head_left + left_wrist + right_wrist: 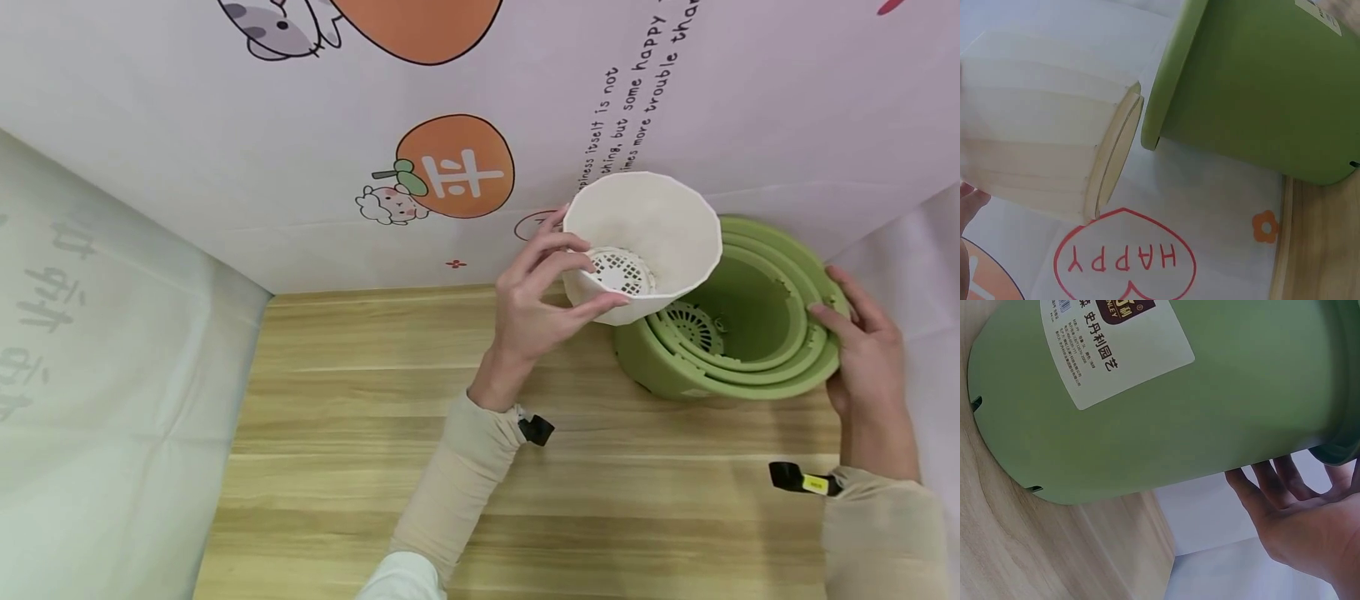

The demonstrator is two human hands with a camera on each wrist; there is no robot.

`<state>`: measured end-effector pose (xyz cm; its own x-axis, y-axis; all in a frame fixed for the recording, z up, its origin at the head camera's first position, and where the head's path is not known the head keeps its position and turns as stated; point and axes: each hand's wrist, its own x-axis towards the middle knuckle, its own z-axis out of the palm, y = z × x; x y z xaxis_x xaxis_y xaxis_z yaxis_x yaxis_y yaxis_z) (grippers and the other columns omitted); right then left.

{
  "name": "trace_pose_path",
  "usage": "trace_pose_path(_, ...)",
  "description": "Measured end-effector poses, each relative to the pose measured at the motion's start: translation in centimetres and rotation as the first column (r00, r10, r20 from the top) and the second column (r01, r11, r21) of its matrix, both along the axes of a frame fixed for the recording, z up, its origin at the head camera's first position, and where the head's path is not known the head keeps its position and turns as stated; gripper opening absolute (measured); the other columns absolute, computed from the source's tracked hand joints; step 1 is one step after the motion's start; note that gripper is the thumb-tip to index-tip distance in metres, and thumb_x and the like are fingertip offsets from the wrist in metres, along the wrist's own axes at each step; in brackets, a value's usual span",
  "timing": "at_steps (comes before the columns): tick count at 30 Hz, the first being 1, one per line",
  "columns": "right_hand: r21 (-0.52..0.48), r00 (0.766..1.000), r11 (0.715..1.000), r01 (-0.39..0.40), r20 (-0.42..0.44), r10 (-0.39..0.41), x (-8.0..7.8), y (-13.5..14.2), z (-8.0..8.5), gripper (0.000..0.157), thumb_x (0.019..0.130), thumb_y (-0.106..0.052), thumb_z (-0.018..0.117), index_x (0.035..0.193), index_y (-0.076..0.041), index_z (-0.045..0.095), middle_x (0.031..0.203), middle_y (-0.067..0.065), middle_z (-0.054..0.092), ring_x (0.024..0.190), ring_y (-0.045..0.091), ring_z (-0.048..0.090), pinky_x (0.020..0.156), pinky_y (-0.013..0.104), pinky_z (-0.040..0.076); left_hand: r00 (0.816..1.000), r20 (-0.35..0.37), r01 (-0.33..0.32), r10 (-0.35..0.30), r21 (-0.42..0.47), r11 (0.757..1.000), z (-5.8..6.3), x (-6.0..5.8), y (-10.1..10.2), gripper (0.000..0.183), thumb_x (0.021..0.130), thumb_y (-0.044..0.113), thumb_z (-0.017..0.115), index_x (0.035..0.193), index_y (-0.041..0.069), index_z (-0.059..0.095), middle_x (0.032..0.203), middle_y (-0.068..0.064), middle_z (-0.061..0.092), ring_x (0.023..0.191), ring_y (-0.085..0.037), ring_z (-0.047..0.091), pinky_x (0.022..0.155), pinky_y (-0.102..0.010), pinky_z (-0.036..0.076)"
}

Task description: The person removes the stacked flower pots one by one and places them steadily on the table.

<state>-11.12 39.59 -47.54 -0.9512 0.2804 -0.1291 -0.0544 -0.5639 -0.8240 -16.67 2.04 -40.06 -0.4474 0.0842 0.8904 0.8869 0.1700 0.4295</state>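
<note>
My left hand (528,300) grips a white faceted flowerpot (678,225) by its near-left rim, thumb outside and fingers reaching over the edge. A perforated base shows inside it. In the head view the white pot overlaps the left side of a stack of nested green flowerpots (780,379); the left wrist view shows it tilted beside the green rim. At the right, my right hand (870,350) holds the green rim, thumb on top and fingers outside. The stack tilts on the tabletop, and a slotted base shows inside. A printed label (1129,350) is on the outer green wall.
The wood-grain table (450,467) runs in front of a white printed backdrop (337,167) with orange fruit pictures and writing. Pale cloth also hangs along the left (112,375) and right sides. Black wrist-camera straps sit on both sleeves.
</note>
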Motion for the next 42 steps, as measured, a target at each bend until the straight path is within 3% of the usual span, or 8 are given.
trace_pose_path(13, -0.024, 1.0, 1.0, -0.002, -0.02, 0.001, 0.0, -0.4, 0.1, 0.052, 0.094, 0.016, 0.051, 0.142, -0.004, 0.053, 0.138, 0.004, 0.057, 0.1, 0.023, 0.071, 0.075, 0.029, 0.058, 1.0, -0.013, -0.014, 0.015, 0.036, 0.999, -0.4, 0.2, -1.3, 0.042, 0.052, 0.01, 0.099, 0.075, -0.003, 0.065, 0.09, -0.018, 0.062, 0.12, -0.044, 0.056, 0.107, -0.048, 0.046)
trace_pose_path(21, 0.016, 1.0, 1.0, 0.019, -0.019, -0.019, 0.0, -0.4, 0.1, 0.052, 0.094, 0.015, 0.053, 0.143, -0.004, 0.053, 0.139, 0.004, 0.055, 0.097, 0.022, 0.072, 0.074, 0.027, 0.057, 0.998, -0.005, -0.069, 0.069, 0.053, 0.996, -0.8, 0.4, -1.7, 0.044, 0.051, 0.009, 0.099, 0.076, -0.003, 0.066, 0.092, -0.019, 0.062, 0.126, -0.044, 0.052, 0.107, -0.049, 0.045)
trace_pose_path(34, 0.018, 0.999, 0.999, 0.028, -0.033, -0.028, 0.0, -0.4, -0.2, 0.052, 0.095, 0.015, 0.052, 0.144, -0.003, 0.051, 0.142, 0.004, 0.052, 0.101, 0.022, 0.071, 0.076, 0.027, 0.057, 0.996, 0.002, -0.09, 0.091, 0.124, 0.988, -1.6, 0.3, -3.1, 0.045, 0.046, 0.001, 0.097, 0.077, -0.005, 0.066, 0.09, -0.018, 0.06, 0.125, -0.048, 0.052, 0.108, -0.054, 0.043)
trace_pose_path(38, 0.007, 0.999, 1.0, 0.027, -0.035, -0.027, 0.0, -0.4, -0.2, 0.052, 0.094, 0.016, 0.051, 0.143, -0.002, 0.051, 0.141, 0.005, 0.054, 0.101, 0.022, 0.071, 0.076, 0.028, 0.057, 0.995, 0.01, -0.104, 0.103, 0.124, 0.987, -1.9, 0.5, -3.5, 0.042, 0.051, 0.004, 0.097, 0.078, -0.004, 0.066, 0.091, -0.018, 0.061, 0.127, -0.048, 0.051, 0.106, -0.055, 0.044)
trace_pose_path(42, -0.009, 0.999, 1.0, 0.028, -0.04, -0.029, 0.0, -0.4, -0.2, 0.052, 0.094, 0.017, 0.05, 0.143, -0.001, 0.051, 0.14, 0.005, 0.055, 0.1, 0.023, 0.071, 0.076, 0.028, 0.057, 0.992, 0.022, -0.128, 0.126, 0.135, 0.983, -2.3, 0.8, -3.9, 0.04, 0.063, 0.019, 0.095, 0.078, -0.004, 0.067, 0.092, -0.017, 0.061, 0.127, -0.047, 0.051, 0.101, -0.056, 0.048)
